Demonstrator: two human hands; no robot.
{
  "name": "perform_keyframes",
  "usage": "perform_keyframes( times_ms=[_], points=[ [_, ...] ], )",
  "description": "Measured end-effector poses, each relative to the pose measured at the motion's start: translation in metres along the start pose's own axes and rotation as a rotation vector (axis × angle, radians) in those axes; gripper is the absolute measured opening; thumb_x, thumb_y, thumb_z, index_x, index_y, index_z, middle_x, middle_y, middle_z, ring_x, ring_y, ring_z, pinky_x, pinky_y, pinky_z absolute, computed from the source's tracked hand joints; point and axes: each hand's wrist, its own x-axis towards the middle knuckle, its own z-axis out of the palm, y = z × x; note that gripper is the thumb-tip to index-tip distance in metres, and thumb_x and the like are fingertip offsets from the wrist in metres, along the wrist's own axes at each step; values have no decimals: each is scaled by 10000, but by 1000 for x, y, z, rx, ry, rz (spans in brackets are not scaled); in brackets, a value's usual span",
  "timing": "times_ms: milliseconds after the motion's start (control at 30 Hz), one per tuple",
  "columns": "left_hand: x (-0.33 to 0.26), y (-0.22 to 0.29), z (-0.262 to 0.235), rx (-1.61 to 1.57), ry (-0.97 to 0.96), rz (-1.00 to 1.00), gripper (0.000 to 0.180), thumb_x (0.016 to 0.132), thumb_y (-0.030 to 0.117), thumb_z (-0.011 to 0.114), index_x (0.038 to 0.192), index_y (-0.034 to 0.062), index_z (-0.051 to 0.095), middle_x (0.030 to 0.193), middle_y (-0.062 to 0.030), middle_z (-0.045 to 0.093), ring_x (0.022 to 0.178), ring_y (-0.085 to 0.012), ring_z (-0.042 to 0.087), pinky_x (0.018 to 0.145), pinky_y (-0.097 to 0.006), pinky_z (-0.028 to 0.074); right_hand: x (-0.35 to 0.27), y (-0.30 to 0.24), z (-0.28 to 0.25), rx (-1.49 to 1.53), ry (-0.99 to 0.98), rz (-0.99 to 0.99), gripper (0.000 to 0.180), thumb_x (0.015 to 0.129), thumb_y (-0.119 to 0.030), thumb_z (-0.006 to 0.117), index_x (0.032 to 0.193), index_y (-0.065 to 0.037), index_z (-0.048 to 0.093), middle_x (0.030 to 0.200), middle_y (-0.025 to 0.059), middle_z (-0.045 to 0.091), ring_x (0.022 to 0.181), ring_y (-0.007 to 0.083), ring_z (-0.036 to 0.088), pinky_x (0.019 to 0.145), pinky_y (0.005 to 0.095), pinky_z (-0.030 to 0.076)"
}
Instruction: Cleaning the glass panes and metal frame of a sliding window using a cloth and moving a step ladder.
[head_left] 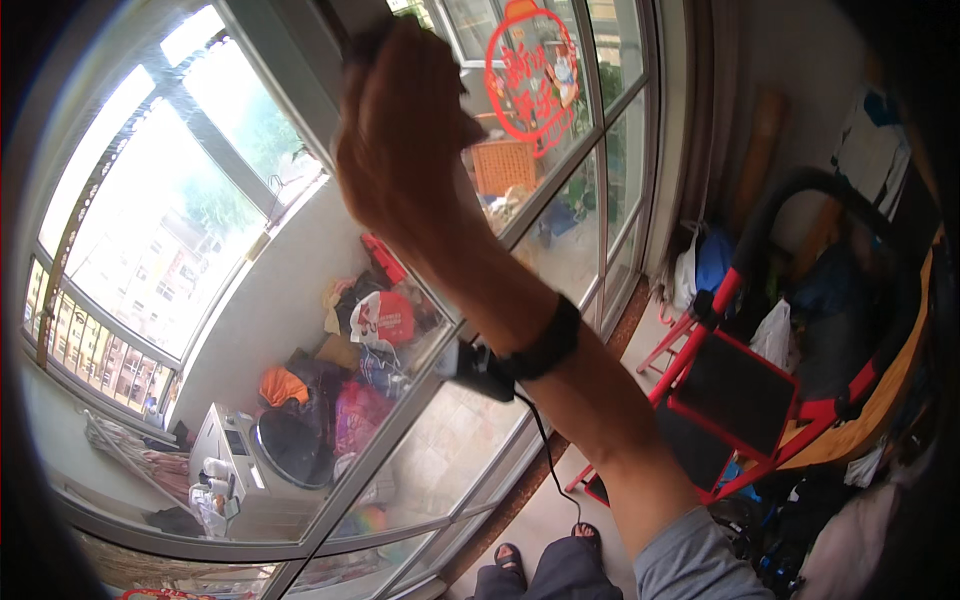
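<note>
My right arm reaches up from the lower right. My right hand [405, 130] is raised against the upper part of the glass door [430, 440], near its grey frame. Its fingers are curled closed around something dark at the top, too shaded to make out. A black wrist strap [550, 340] with a small dark device [478, 368] and a cable sits on my forearm. My left hand is out of view.
A red-framed step ladder [735, 390] stands on the right, beside cluttered bags. Behind the glass are a white washing machine [235, 450], piled bags [385, 318] and a bright window [140, 210]. A red round sticker [488, 75] marks another pane.
</note>
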Motion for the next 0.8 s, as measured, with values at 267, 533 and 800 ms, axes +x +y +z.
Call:
perform_keyframes(
  times_ms=[267, 533, 800],
  points=[
    [11, 24, -11, 3, -66, 49, 318, 800, 265, 707, 587, 53, 603, 651, -150, 624, 635, -370, 585, 630, -517, 464, 47, 7, 57, -1112, -81, -427, 453, 981, -136, 516, 1357, 108, 453, 1135, 258, 618, 1013, 325, 635, 899, 430, 504],
    [12, 0, -13, 102, -144, 49, 409, 851, 348, 669, 603, 25, 625, 684, -185, 649, 632, -387, 598, 614, -519, 473, -158, 47, -101, 77, -446, 259, 290, 982, -170, 521, 1175, 38, 458, 1103, 244, 519, 1029, 434, 490, 918, 503, 380],
    [13, -16, -20, 66, -137, 78, 454, 856, 330, 700, 536, 42, 554, 552, -178, 566, 550, -413, 547, 576, -545, 420, -417, 108, -217, 118, -414, 820, 396, 1074, -271, 354, 1329, 6, 473, 1270, 202, 557, 1202, 369, 508, 1059, 453, 365]
  ],
)
